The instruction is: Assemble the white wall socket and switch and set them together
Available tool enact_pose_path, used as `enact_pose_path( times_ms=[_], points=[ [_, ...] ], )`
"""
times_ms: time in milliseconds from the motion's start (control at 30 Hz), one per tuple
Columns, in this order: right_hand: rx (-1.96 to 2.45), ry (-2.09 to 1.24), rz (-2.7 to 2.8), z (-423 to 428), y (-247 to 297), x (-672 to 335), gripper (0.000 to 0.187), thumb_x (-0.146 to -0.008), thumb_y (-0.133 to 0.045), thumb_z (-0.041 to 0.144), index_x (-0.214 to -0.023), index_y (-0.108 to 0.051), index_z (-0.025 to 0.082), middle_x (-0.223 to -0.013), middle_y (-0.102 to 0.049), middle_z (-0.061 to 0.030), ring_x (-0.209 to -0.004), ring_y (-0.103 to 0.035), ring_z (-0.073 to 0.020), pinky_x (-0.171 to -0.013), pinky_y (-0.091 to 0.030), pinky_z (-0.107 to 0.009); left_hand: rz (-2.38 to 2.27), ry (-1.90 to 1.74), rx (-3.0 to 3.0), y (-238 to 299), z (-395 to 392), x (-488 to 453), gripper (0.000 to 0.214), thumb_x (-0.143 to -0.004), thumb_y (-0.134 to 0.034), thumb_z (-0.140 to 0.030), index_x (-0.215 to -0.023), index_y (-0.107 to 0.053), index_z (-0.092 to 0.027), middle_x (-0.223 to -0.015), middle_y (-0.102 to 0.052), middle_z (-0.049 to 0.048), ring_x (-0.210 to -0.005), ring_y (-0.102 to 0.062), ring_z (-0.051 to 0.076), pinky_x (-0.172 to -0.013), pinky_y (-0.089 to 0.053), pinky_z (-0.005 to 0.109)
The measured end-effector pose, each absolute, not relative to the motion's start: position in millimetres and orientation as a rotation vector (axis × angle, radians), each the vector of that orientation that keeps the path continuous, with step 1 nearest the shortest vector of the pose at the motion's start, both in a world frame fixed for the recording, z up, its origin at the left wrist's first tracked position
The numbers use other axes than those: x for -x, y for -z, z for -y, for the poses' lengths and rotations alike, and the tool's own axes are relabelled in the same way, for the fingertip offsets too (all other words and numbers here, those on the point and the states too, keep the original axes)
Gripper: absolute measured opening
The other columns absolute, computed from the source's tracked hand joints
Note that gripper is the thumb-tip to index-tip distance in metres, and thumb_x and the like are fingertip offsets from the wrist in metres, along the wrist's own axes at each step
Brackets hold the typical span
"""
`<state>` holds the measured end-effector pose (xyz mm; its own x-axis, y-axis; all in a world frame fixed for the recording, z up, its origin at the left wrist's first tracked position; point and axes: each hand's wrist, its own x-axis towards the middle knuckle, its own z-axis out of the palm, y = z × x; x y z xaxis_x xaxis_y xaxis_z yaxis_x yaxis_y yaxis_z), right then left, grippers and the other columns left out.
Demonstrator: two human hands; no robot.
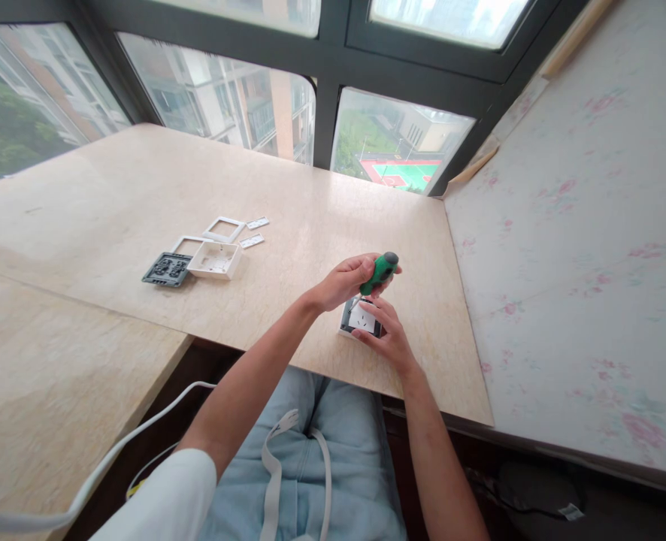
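Observation:
A green and dark grey screwdriver (376, 275) is gripped by my left hand (346, 281), its handle leaning up to the right. The shaft points down at the upper left part of a wall socket (362, 317), which has a white face, a dark frame and a white base. My right hand (388, 330) is closed around the right side of the socket, thumb at the near side and fingers at the far side, so part of the socket is hidden. The exact spot where the screwdriver tip meets it is too small to make out.
Farther left on the stone-look counter (288, 225) lie a white mounting box (216, 260), a dark socket module (167, 269), a white frame (223, 228) and small white cover plates (252, 240). Windows stand behind, a papered wall (558, 285) at right. A white cable (124, 443) runs lower left.

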<state>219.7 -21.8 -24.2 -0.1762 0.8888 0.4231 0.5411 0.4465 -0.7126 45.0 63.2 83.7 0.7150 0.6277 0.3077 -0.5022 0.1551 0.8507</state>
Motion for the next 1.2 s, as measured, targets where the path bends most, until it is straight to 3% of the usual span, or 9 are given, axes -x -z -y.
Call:
enact_pose_path(
  times_ms=[167, 500, 733, 800, 933, 1100, 1200],
  points=[
    [1.227, -0.518, 1.830, 22, 27, -220, 0.052, -0.083, -0.074, 0.050, -0.132, -0.063, 0.034, -0.138, -0.058, -0.0101, -0.133, -0.050, -0.0313, -0.112, -0.042, -0.056, -0.111, -0.783, -1.120, -82, -63, -52, 0.057, -0.076, -0.074, -0.066, -0.098, -0.070, -0.013, -0.073, -0.059, 0.0028, -0.060, -0.050, 0.011, -0.055, -0.039, 0.025],
    [1.219, -0.527, 1.823, 22, 24, -219, 0.052, -0.083, -0.074, 0.050, -0.132, -0.063, 0.035, -0.140, -0.058, -0.0092, -0.135, -0.050, -0.0309, -0.114, -0.041, -0.055, -0.272, -0.778, -1.089, -81, -61, -62, 0.064, -0.086, -0.052, -0.076, -0.087, -0.069, -0.014, -0.061, -0.051, 0.0006, -0.053, -0.046, 0.012, -0.051, -0.037, 0.026],
    [1.200, -0.542, 1.852, 22, 20, -218, 0.054, -0.084, -0.075, 0.047, -0.135, -0.061, 0.034, -0.144, -0.057, -0.0089, -0.136, -0.049, -0.0297, -0.115, -0.040, -0.055, -0.446, -1.168, -0.839, -104, -70, -40, 0.059, -0.093, -0.041, -0.073, -0.089, -0.062, -0.018, -0.065, -0.046, -0.0032, -0.048, -0.042, 0.008, -0.053, -0.044, 0.025],
    [1.206, -0.544, 1.851, 22, 20, -218, 0.054, -0.084, -0.075, 0.047, -0.134, -0.062, 0.034, -0.144, -0.057, -0.0095, -0.136, -0.049, -0.0297, -0.115, -0.040, -0.055, -0.477, -1.261, -0.794, -111, -73, -27, 0.051, -0.092, -0.050, -0.068, -0.092, -0.060, -0.019, -0.065, -0.046, -0.0049, -0.047, -0.042, 0.006, -0.048, -0.041, 0.022],
    [1.226, -0.544, 1.854, 23, 20, -218, 0.056, -0.084, -0.074, 0.049, -0.136, -0.060, 0.033, -0.144, -0.056, -0.0102, -0.137, -0.049, -0.0304, -0.115, -0.040, -0.056, -0.646, -1.218, -0.826, -108, -70, -6, 0.033, -0.080, -0.076, -0.043, -0.090, -0.056, -0.018, -0.067, -0.049, -0.0069, -0.042, -0.041, 0.002, -0.038, -0.030, 0.017],
    [1.205, -0.522, 1.895, 23, 20, -221, 0.078, -0.080, -0.078, 0.051, -0.148, -0.045, 0.034, -0.151, -0.049, -0.0115, -0.142, -0.043, -0.0321, -0.118, -0.035, -0.058, -0.926, -0.904, -0.960, -77, -52, -1, 0.027, -0.077, -0.077, -0.028, -0.084, -0.053, -0.016, -0.074, -0.061, -0.0018, -0.037, -0.041, 0.001, -0.032, -0.026, 0.017],
    [1.211, -0.506, 1.924, 23, 21, -222, 0.089, -0.076, -0.080, 0.053, -0.152, -0.039, 0.032, -0.155, -0.045, -0.0124, -0.146, -0.038, -0.0340, -0.121, -0.031, -0.059, -1.000, -0.792, -0.981, -60, -44, -4, 0.028, -0.075, -0.077, -0.027, -0.083, -0.052, -0.017, -0.067, -0.057, -0.0033, -0.039, -0.051, 0.005, -0.034, -0.035, 0.018]
  ],
)
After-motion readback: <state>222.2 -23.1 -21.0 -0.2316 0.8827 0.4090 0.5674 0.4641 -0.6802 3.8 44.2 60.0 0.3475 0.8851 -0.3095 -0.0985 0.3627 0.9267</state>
